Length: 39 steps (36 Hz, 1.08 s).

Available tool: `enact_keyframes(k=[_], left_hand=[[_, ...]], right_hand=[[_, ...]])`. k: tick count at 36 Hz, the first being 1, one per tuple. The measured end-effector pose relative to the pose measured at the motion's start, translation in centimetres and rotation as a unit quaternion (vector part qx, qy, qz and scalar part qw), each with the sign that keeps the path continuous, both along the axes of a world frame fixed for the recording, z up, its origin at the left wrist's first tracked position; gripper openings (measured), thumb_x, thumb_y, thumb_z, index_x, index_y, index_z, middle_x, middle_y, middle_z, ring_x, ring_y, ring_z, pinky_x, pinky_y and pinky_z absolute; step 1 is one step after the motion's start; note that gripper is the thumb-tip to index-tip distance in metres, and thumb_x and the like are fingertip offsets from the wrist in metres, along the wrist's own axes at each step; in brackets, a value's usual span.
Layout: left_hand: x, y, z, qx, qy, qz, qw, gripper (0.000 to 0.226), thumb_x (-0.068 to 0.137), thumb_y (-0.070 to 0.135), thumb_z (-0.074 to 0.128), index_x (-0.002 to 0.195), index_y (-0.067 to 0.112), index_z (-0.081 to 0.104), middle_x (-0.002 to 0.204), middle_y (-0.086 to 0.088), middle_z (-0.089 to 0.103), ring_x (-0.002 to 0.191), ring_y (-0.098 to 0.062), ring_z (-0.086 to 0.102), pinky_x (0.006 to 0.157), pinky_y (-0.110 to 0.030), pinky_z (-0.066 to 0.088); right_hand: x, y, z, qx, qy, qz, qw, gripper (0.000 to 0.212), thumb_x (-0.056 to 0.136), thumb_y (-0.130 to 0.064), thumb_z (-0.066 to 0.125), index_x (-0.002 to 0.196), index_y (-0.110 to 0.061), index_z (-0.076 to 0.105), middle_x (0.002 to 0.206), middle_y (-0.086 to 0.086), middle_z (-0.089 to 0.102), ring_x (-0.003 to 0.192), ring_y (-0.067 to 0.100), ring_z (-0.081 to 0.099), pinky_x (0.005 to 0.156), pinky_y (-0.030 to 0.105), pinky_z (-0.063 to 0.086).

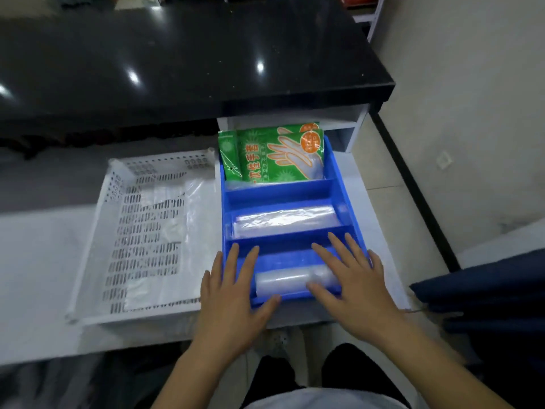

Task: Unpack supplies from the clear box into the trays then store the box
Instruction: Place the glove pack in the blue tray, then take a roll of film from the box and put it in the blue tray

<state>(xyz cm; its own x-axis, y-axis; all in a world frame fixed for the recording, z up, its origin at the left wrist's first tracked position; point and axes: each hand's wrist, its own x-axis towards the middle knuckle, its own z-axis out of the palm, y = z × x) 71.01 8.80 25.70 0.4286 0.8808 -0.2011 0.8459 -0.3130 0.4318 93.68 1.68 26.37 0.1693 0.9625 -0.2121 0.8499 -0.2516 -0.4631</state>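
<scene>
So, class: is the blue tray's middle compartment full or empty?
Neither: the middle compartment of the blue tray holds one clear plastic roll lying flat, with bare blue floor behind it.

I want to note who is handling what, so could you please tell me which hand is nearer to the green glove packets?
Right. The right hand lies over the blue tray's near right corner, its fingers reaching farther toward the green glove packets; the left hand rests at the near left corner.
</scene>
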Motion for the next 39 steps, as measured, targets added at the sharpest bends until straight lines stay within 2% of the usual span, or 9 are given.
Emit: enact_keyframes(k=[5, 11, 14, 16, 18, 23, 30, 35, 39], left_hand=[[-1.0, -5.4, -0.2, 0.020, 0.012, 0.024, 0.999, 0.088, 0.083, 0.070, 0.047, 0.155, 0.044, 0.003, 0.166, 0.005, -0.011, 0.152, -0.027, -0.011, 0.121, -0.046, 0.001], [-1.7, -14.3, 0.2, 0.062, -0.042, 0.168, 0.983, 0.085, 0.078, 0.067, 0.048, 0.153, 0.033, 0.029, 0.165, -0.005, 0.014, 0.152, -0.033, 0.006, 0.120, -0.054, 0.016], [-3.3, -20.1, -1.2, 0.012, 0.043, 0.166, 0.985, 0.087, 0.078, 0.074, 0.038, 0.154, 0.042, 0.013, 0.167, 0.000, -0.001, 0.153, -0.028, -0.005, 0.122, -0.050, 0.008], [-4.7, -23.7, -2.4, -0.042, 0.105, 0.159, 0.981, 0.086, 0.083, 0.076, 0.039, 0.153, 0.047, -0.001, 0.164, 0.006, -0.018, 0.151, -0.022, -0.018, 0.121, -0.045, -0.003], [-5.7, -26.7, -3.2, -0.095, 0.123, 0.176, 0.972, 0.086, 0.086, 0.072, 0.043, 0.153, 0.047, -0.005, 0.163, 0.009, -0.024, 0.150, -0.020, -0.022, 0.121, -0.044, -0.006], [-7.9, -30.9, -4.5, -0.151, 0.109, 0.204, 0.961, 0.088, 0.087, 0.066, 0.048, 0.153, 0.047, -0.008, 0.163, 0.009, -0.022, 0.150, -0.019, -0.020, 0.119, -0.043, -0.006], [-12.6, -33.0, -5.1, -0.153, 0.080, 0.234, 0.957, 0.090, 0.085, 0.066, 0.048, 0.154, 0.046, -0.007, 0.164, 0.009, -0.017, 0.151, -0.019, -0.016, 0.120, -0.043, -0.004], [-19.4, -34.9, -5.5, -0.137, 0.048, 0.277, 0.950, 0.089, 0.084, 0.067, 0.048, 0.151, 0.051, -0.008, 0.164, 0.012, -0.017, 0.151, -0.018, -0.015, 0.120, -0.044, 0.001], [-27.2, -37.0, -5.6, -0.143, 0.038, 0.342, 0.928, 0.090, 0.085, 0.067, 0.050, 0.152, 0.049, -0.008, 0.165, 0.009, -0.016, 0.152, -0.022, -0.013, 0.121, -0.044, 0.003]], right_hand=[[-2.1, -4.4, -0.1, 0.003, 0.022, 0.029, 0.999, 0.068, 0.090, -0.073, 0.033, 0.152, -0.050, 0.016, 0.166, -0.017, -0.001, 0.152, 0.010, -0.014, 0.123, 0.047, -0.001], [-3.2, -9.5, -1.7, 0.013, 0.031, 0.089, 0.995, 0.076, 0.083, -0.079, 0.025, 0.152, -0.049, 0.021, 0.166, -0.015, 0.004, 0.153, 0.011, -0.009, 0.123, 0.048, -0.001], [-4.0, -12.3, -3.2, -0.012, 0.055, 0.126, 0.990, 0.072, 0.087, -0.076, 0.032, 0.153, -0.047, 0.024, 0.167, -0.011, 0.007, 0.153, 0.013, -0.005, 0.122, 0.049, 0.004], [-4.9, -14.5, -4.3, -0.054, 0.067, 0.157, 0.984, 0.070, 0.090, -0.073, 0.036, 0.153, -0.048, 0.020, 0.167, -0.011, 0.003, 0.153, 0.014, -0.007, 0.121, 0.047, 0.002], [-5.9, -16.8, -5.1, -0.098, 0.069, 0.180, 0.976, 0.070, 0.090, -0.074, 0.035, 0.153, -0.050, 0.017, 0.167, -0.014, 0.001, 0.152, 0.013, -0.010, 0.121, 0.046, -0.001], [-8.9, -20.6, -6.1, -0.166, 0.082, 0.233, 0.955, 0.070, 0.090, -0.074, 0.035, 0.153, -0.050, 0.017, 0.167, -0.015, -0.002, 0.152, 0.012, -0.010, 0.121, 0.048, -0.002], [-13.7, -21.1, -5.6, -0.180, 0.056, 0.285, 0.940, 0.069, 0.091, -0.074, 0.035, 0.153, -0.050, 0.016, 0.167, -0.014, 0.000, 0.152, 0.012, -0.007, 0.122, 0.049, 0.000], [-20.1, -20.2, -5.2, -0.195, 0.010, 0.314, 0.929, 0.070, 0.093, -0.071, 0.036, 0.155, -0.045, 0.015, 0.167, -0.009, 0.001, 0.153, 0.015, -0.006, 0.122, 0.049, 0.002], [-27.9, -19.9, -5.4, -0.200, -0.015, 0.360, 0.911, 0.072, 0.094, -0.070, 0.036, 0.156, -0.044, 0.012, 0.168, -0.008, -0.002, 0.153, 0.017, -0.007, 0.122, 0.051, 0.002]])
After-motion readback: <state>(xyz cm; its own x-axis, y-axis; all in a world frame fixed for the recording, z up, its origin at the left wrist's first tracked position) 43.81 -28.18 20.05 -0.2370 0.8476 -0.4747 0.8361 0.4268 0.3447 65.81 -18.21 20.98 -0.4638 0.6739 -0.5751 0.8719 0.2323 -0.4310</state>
